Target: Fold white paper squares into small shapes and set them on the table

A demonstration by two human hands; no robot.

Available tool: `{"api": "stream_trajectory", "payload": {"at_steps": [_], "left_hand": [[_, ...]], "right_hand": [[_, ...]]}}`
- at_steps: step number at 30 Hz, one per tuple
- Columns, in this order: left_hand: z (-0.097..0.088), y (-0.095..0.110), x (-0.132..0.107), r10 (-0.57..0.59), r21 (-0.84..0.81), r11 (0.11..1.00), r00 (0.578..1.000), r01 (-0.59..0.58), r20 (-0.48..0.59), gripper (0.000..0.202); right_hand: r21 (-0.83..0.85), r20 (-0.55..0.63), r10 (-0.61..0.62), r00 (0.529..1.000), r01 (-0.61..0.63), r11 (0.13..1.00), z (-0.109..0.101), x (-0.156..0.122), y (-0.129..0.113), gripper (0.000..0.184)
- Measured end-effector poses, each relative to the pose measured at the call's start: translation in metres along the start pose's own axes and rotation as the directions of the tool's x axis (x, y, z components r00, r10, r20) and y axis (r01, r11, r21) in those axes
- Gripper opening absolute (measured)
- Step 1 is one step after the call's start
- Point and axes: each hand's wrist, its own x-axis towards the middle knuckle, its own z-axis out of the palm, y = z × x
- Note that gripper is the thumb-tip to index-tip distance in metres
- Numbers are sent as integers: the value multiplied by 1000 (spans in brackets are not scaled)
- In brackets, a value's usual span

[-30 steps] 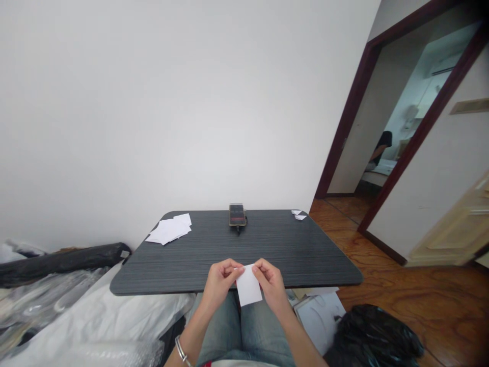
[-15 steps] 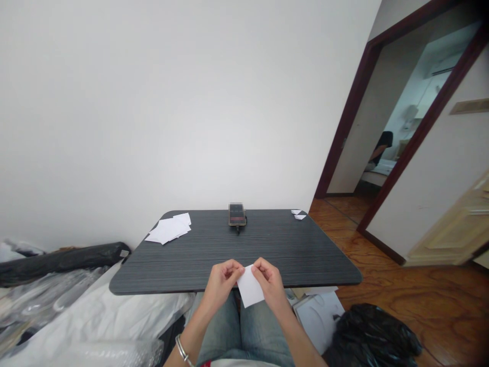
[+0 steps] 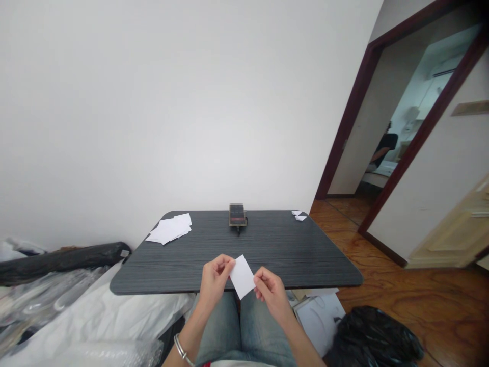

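A small white square of paper point(image 3: 242, 277) is held up over the table's near edge, turned so that one corner points up. My left hand point(image 3: 217, 278) pinches its left corner between thumb and fingers. At the right corner, the closed thumb and fingers of my right hand point(image 3: 269, 290) hold the sheet. Several loose white sheets point(image 3: 170, 229) lie overlapping at the table's left. Two small folded white paper pieces point(image 3: 300, 218) rest near the far right corner.
The dark wood-grain table point(image 3: 214, 244) stands against a white wall. A phone point(image 3: 237, 215) with a cable is propped at its back middle. Plastic-wrapped goods point(image 3: 57, 290) lie to the left; a black plastic bag point(image 3: 378, 334) sits on the floor right. A person point(image 3: 382, 148) is beyond the doorway.
The paper has turned and moved up and slightly left. My left hand has shifted left and up with it; my right hand has moved from the top edge down to the right corner.
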Motion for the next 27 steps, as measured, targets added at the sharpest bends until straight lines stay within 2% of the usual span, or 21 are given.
{"api": "stream_trajectory", "payload": {"at_steps": [10,14,18,22,27], "left_hand": [[-3,-1,3,-24,-39,999,999,22,-47,22],[-7,-2,5,-41,-76,996,999,41,3,22],[-5,-1,5,-87,-104,990,990,99,109,24],[0,1,3,-134,-124,979,965,164,224,26],[2,1,2,-155,-143,969,945,203,288,28]], "right_hand": [[-8,24,15,1000,-14,1000,-9,-1,6,22],[54,-21,0,1000,2,999,-11,0,8,17],[-2,-3,-120,993,120,993,-11,0,2,19],[-138,88,-302,949,312,940,-11,2,-1,18],[-134,132,-401,906,418,899,-14,6,4,14]]}}
